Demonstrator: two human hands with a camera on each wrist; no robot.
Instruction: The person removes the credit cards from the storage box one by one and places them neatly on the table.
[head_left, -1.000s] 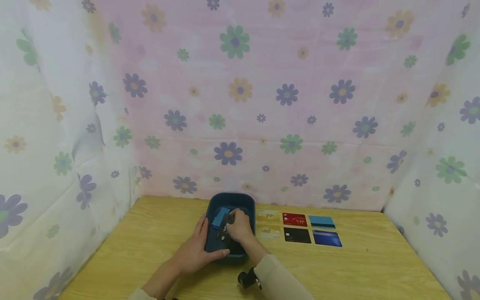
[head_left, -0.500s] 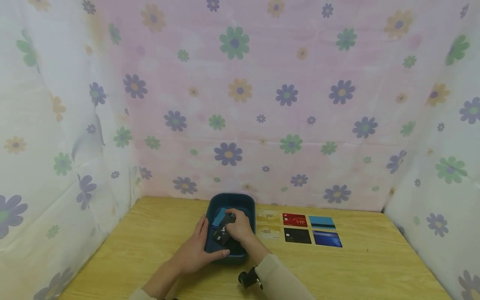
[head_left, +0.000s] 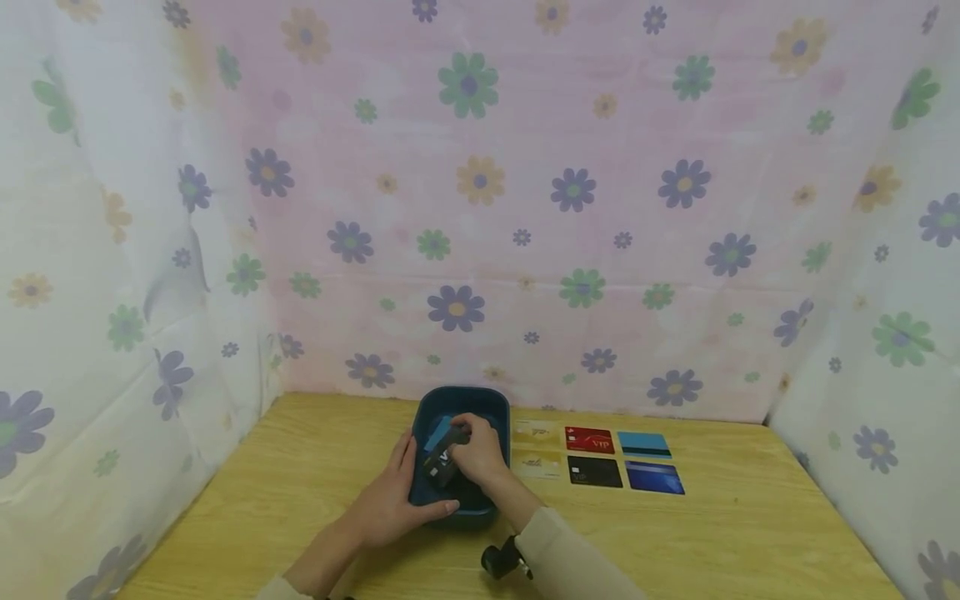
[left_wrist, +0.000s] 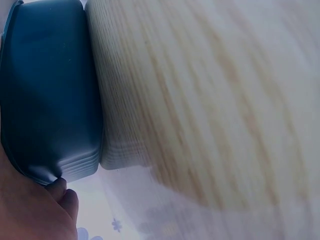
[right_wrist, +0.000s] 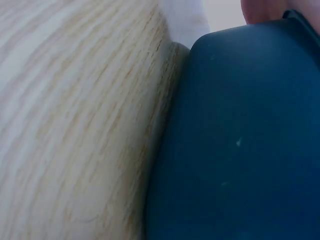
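Note:
In the head view a dark blue-green plastic box [head_left: 491, 403] stands on the wooden table. My left hand [head_left: 390, 500] grips its left side, fingers along the outer wall and thumb over the near rim. My right hand [head_left: 482, 454] reaches inside and pinches a black card [head_left: 441, 468] with white lettering, held tilted. Under that card shows part of a light blue card [head_left: 437, 433] in the box. The left wrist view shows the outer wall of the box [left_wrist: 50, 90] with fingertips at its corner. The right wrist view has the box's outside [right_wrist: 240, 135] filling its right part.
Right of the box lie two rows of cards: two pale see-through ones [head_left: 537, 431], a red VIP card [head_left: 589, 439], a black card on the table [head_left: 595, 472], a light blue striped one [head_left: 644, 444] and a dark blue one [head_left: 656, 477]. Flowered cloth [head_left: 480, 250] walls the table.
The pinched black card has shifted slightly left and turned in the box, covering more of the blue underneath. My left hand, the box and the laid-out cards stay put.

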